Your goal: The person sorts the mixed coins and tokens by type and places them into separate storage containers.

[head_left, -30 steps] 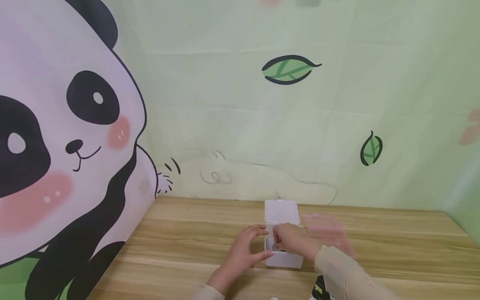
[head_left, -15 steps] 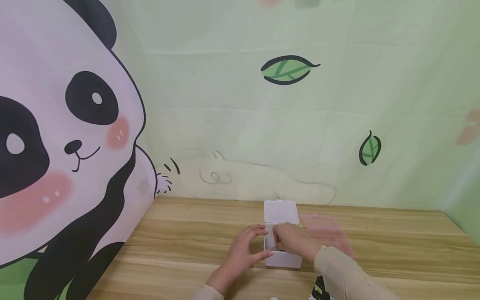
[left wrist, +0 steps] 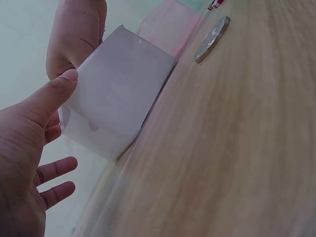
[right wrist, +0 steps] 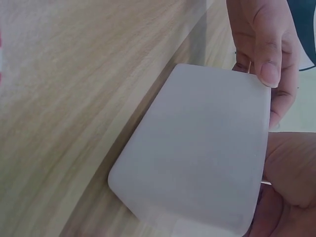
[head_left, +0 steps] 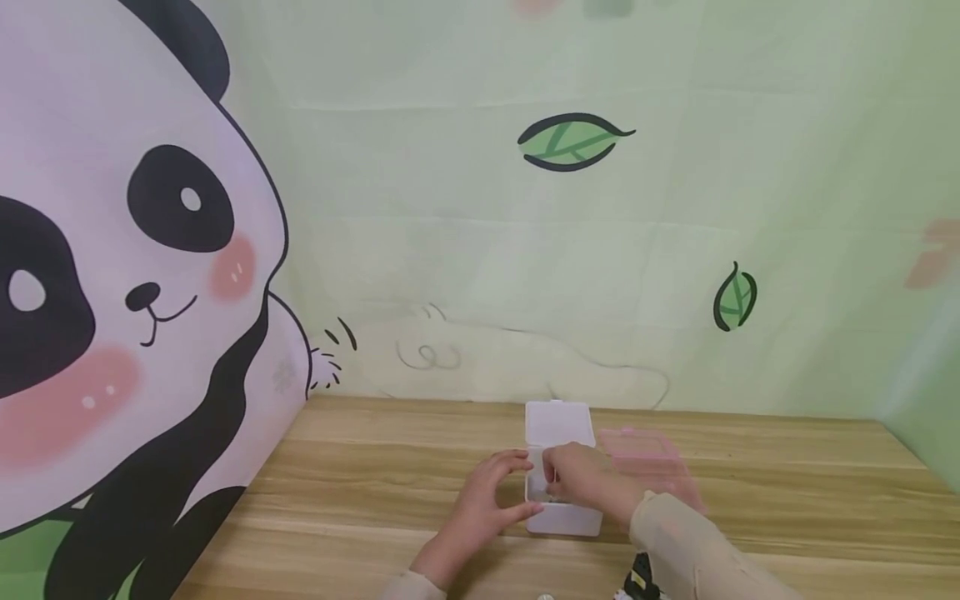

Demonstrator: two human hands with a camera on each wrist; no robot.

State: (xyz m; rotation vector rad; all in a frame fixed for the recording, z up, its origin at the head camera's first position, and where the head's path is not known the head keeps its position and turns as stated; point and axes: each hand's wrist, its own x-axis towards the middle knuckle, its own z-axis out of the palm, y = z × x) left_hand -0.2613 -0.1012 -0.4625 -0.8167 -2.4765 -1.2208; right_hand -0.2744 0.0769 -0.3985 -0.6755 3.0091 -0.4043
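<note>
A white plastic box (head_left: 564, 518) stands on the wooden table with its lid (head_left: 559, 423) raised at the back. My left hand (head_left: 483, 504) steadies the box from its left side, the thumb at the near left corner and the fingers by the far left rim. My right hand (head_left: 581, 475) reaches down into the box from the right, fingers bent. The box wall and the hand itself hide the fingertips and anything between them. A silver coin (left wrist: 212, 39) lies on the table in front of the box.
A see-through pink box (head_left: 648, 462) stands just right of the white one. A black-and-white object with a yellow patch (head_left: 640, 575) is partly covered by the right sleeve. Behind the wooden table (head_left: 360, 500) hangs a green panda-print cloth (head_left: 450, 208).
The whole head view has shifted slightly. The right fingers have moved a little inside the box; the left hand keeps its place at the box's side.
</note>
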